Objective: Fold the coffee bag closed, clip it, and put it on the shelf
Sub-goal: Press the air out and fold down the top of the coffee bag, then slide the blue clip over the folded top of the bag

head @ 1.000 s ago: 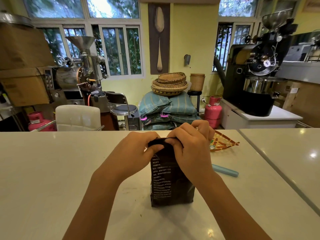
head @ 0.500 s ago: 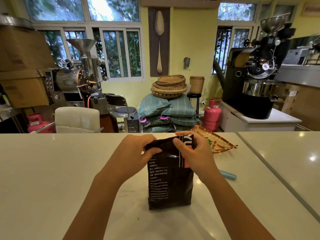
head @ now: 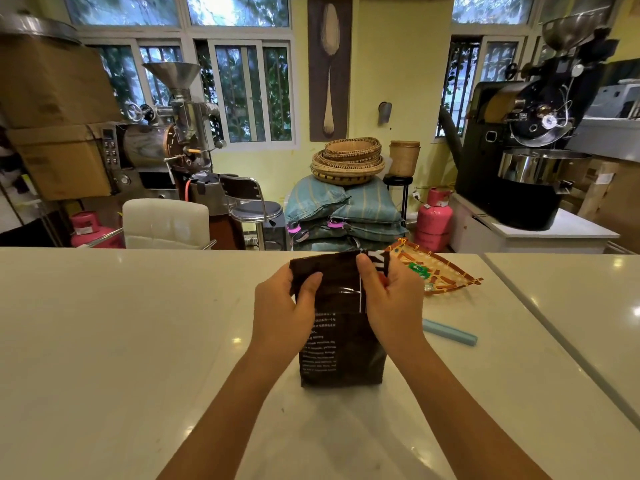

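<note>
A dark brown coffee bag (head: 341,344) with white print stands upright on the white counter (head: 121,323). My left hand (head: 282,306) pinches the bag's top left corner. My right hand (head: 391,299) grips the top right edge. The bag's top stands up, flattened, with a crease across it below my thumbs. A light blue clip (head: 449,331) lies flat on the counter just right of my right wrist, untouched. No shelf is in sight.
A woven triangular tray (head: 440,271) lies on the counter behind my right hand. A seam splits off a second counter section (head: 571,306) on the right. Beyond the counter stand coffee roasters, a white chair, stacked sacks with baskets and pink gas cylinders.
The bag's top was rolled down under both hands a second ago. It has since unrolled and now stands up flat between my hands, which moved apart to its corners.
</note>
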